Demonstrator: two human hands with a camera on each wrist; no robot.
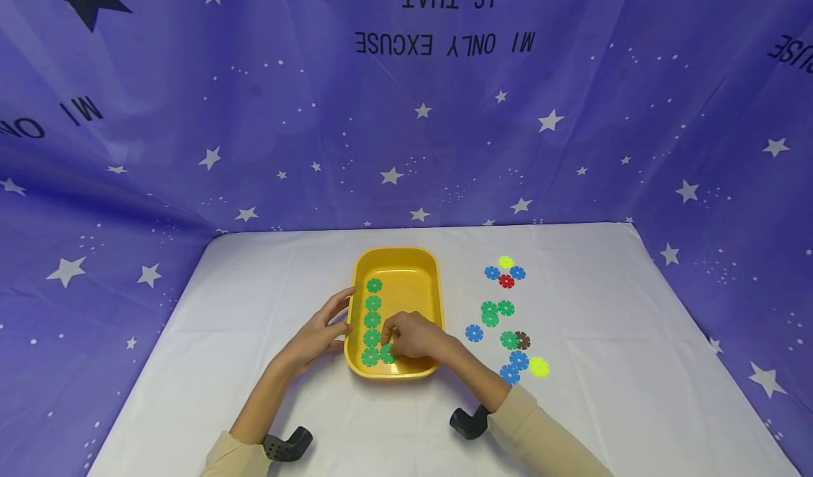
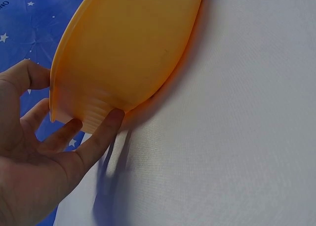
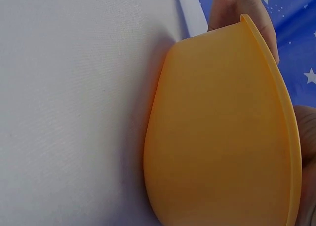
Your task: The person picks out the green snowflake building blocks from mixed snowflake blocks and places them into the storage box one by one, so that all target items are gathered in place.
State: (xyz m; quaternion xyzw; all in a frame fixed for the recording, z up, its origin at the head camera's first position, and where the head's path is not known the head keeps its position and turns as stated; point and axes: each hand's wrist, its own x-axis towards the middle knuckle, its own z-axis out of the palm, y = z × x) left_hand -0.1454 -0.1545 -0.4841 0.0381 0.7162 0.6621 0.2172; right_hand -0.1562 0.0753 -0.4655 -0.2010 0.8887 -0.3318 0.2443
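A yellow plastic tray (image 1: 395, 260) stands on the white-covered table. In it, a column of several green notched discs (image 1: 372, 319) runs along the left wall. My right hand (image 1: 416, 334) reaches over the tray's right wall, and its fingertips pinch another green notched disc (image 1: 387, 353) beside the column's nearest disc. Part of that disc is hidden by the fingers. My left hand (image 1: 317, 337) lies against the tray's left side. In the left wrist view, fingertips (image 2: 116, 115) touch the outer wall, and one finger reaches the rim.
Right of the tray, loose notched discs lie in small groups: a red disc (image 1: 506, 281) near blue and yellow ones, several green discs (image 1: 490, 318), a brown disc (image 1: 523, 340) partly under a green one, and a yellow disc (image 1: 538, 367). A starry purple curtain (image 1: 394, 131) surrounds the table.
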